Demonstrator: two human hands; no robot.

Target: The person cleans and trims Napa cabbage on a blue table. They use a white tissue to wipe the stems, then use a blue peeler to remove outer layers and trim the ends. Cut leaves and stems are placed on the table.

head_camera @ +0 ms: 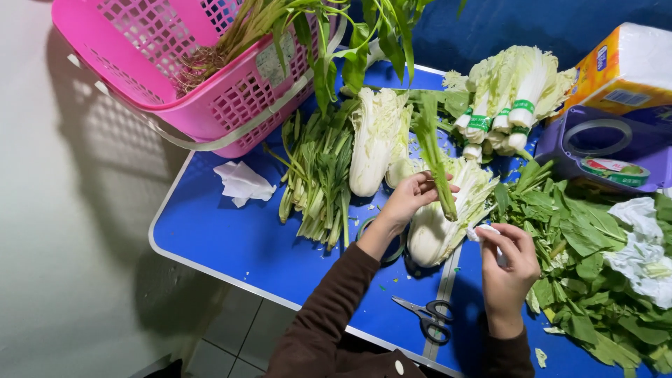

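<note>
Where basket (210,98) crops off, scissors (427,316) partly hidden

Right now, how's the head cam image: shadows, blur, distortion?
Head view: sharp overall, both hands crisp; hard light casts a strong lattice shadow of the pink basket on the floor; wide-angle bend along the blue table edge; tissue pack slightly blown out; no blur on the scissors.

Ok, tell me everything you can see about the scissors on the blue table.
The scissors lie flat near the front edge of the blue table, between the person's forearms. Silver metal blades, shut, point left and slightly away; dark looped handles lie to the right beside the table's pale centre seam. Neither hand touches them; the right hand is nearest, just above.
</note>
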